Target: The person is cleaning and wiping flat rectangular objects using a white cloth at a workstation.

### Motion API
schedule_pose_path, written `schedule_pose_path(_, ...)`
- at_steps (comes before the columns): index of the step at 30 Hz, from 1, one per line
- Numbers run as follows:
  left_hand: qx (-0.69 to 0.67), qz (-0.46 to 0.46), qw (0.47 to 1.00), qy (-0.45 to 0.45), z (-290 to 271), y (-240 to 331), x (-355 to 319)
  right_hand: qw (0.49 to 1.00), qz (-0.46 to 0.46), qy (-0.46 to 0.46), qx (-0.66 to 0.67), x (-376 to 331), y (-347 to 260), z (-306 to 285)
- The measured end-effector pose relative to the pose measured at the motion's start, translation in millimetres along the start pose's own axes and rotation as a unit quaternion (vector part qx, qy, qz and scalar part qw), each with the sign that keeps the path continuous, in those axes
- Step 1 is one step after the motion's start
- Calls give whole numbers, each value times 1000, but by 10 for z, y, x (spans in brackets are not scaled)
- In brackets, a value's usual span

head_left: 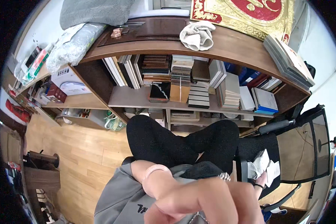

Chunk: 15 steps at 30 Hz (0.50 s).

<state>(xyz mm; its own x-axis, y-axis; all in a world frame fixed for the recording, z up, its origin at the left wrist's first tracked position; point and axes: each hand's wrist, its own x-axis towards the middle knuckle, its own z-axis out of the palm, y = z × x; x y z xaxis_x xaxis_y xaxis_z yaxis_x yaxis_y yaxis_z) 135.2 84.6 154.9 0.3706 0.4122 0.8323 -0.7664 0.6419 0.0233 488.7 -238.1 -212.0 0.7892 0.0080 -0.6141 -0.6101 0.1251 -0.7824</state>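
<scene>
My left hand (201, 201) is very close in front of me, its fingers curled inward. A pale pink bangle (156, 172) circles that wrist, and a silver ring (224, 176) shows at the knuckles. What the fingers hold, if anything, is hidden. Off to the right, my right hand (262, 179), with a dark beaded bracelet (258, 185), is closed around the edge of a flat white card (273, 171). Crumpled white material (258, 164) lies against it, above the black chair seat (252, 146). The right fingertips are partly covered.
Ahead stands a brown wooden shelf unit (145, 96) filled with sample boards and books. On its top lie a beige cloth (198, 35), a gold-and-red panel (246, 16) and a stack of boards (287, 61). A mesh chair back (304, 147) rises at right; wood flooring (82, 156) spreads left.
</scene>
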Motion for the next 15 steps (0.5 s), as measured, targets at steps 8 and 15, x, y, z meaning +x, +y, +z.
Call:
schedule_pose_path(8, -50, 12, 998, -34, 40, -66, 32, 964, -125, -219, 84, 610, 178, -505)
schedule_pose_path(15, -42, -32, 998, -44, -41, -41, 47, 919, -329, -180, -125, 634, 245, -518)
